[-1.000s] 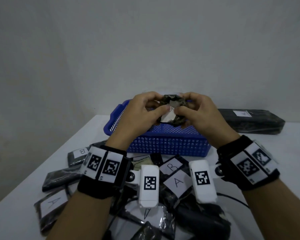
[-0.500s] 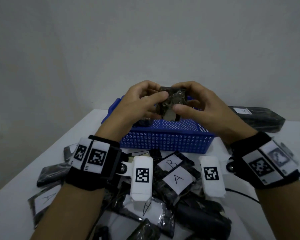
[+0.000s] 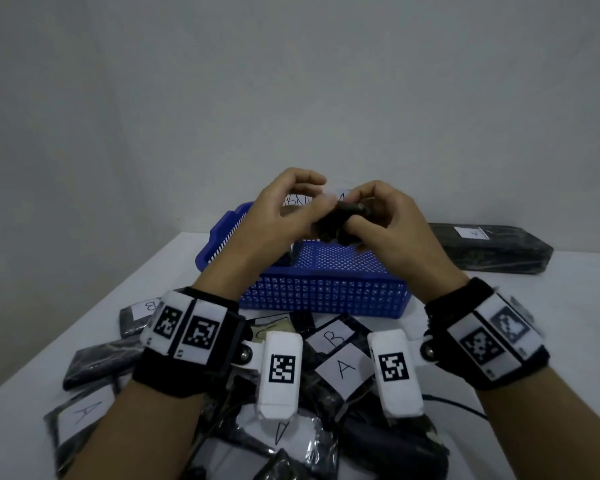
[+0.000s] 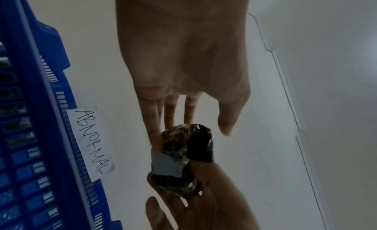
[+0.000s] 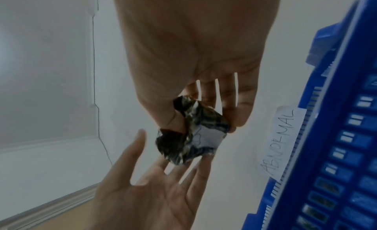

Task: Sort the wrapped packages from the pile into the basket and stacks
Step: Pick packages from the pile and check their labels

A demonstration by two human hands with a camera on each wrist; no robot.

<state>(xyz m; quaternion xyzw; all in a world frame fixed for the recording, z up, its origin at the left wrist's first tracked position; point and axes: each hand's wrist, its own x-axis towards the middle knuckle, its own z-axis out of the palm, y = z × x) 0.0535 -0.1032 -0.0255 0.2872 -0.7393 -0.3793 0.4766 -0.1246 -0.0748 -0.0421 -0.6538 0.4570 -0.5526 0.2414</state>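
- A small crumpled dark package (image 3: 340,223) with a white paper tag was held up above the blue basket (image 3: 323,296), at the centre of the head view.
- The right hand (image 3: 392,226) pinched it between thumb and fingers (image 5: 234,120); the wrist views showed that grip plainly.
- The left hand (image 3: 284,216) was beside it with fingers (image 4: 169,115) spread and relaxed, only the tips touching or nearly touching the wrap; I could not tell which.
- The basket carried a paper label (image 4: 91,143) reading ABNORMAL on its far rim, so this crumpled piece probably belonged there; it was not yet dropped in.
- At least one shiny wrapped item (image 3: 293,254) already lay in the basket's left part, half hidden behind the left wrist. How many more were inside could not be seen.
- One long dark stack (image 3: 492,247) with a white tag stood on the bench (image 3: 568,323) at the right of the frame, behind the basket; its letter was too small to read.
- A sizeable pile (image 3: 326,375) of dark wrapped packages lay across the lower part of the frame, tags marked A and B showing among them, some tags hidden.
- Judged from this, the sorting was early to midway: one stack begun, little in the basket, most of the pile unsorted.
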